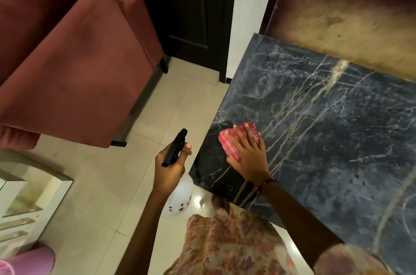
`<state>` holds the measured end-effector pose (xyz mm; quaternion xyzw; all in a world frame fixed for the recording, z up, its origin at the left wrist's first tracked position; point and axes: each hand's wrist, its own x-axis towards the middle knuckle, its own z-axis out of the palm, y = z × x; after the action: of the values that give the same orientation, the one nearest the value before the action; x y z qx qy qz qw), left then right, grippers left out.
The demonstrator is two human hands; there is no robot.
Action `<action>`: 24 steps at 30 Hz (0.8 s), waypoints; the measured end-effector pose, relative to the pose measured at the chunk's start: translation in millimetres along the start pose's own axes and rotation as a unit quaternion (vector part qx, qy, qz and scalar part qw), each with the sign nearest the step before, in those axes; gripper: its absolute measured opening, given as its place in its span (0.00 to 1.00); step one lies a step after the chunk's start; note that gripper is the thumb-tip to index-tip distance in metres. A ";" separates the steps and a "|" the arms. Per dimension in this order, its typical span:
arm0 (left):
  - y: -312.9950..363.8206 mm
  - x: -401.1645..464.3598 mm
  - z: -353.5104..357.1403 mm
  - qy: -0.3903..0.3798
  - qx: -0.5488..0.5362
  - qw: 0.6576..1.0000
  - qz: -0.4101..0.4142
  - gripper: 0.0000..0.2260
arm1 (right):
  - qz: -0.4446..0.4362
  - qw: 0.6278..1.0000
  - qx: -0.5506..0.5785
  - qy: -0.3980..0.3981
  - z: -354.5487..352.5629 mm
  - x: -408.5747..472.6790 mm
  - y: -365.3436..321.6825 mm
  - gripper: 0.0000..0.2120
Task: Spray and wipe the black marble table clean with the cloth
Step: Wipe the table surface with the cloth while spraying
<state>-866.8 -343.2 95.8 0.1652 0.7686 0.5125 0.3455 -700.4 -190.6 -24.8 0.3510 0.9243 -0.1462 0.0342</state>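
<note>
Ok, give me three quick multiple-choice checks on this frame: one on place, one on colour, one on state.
1. The cloth lies:
A. near the marble table's left corner
B. on the floor
C. on the armchair

2. The cloth is:
A. blue
B. red-pink checked
C. white

3. The left hand:
A. lies flat on the table
B. hangs empty
C. grips the spray bottle

Key:
1 A, it sits under the right hand by that corner.
2 B, its checks show between the fingers.
3 C, its fingers wrap the black trigger head, off the table.
</note>
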 end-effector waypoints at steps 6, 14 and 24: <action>1.1 12.7 10.5 -0.001 0.007 1.000 0.008 0.07 | -0.032 0.999 0.017 -0.002 2.2 43.1 -36.1 0.34; 9.0 39.0 29.9 -0.020 0.011 1.000 -0.007 0.08 | -0.179 0.984 -0.014 -0.003 6.2 -27.2 17.5 0.32; 23.2 77.0 52.5 -0.039 0.011 0.999 0.005 0.07 | 0.006 1.000 -0.020 -0.006 -27.6 111.7 43.2 0.35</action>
<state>-886.7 -251.3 76.5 0.1930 0.7592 0.4988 0.3710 -754.8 -80.4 -27.6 0.3552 0.9246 -0.1292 0.0473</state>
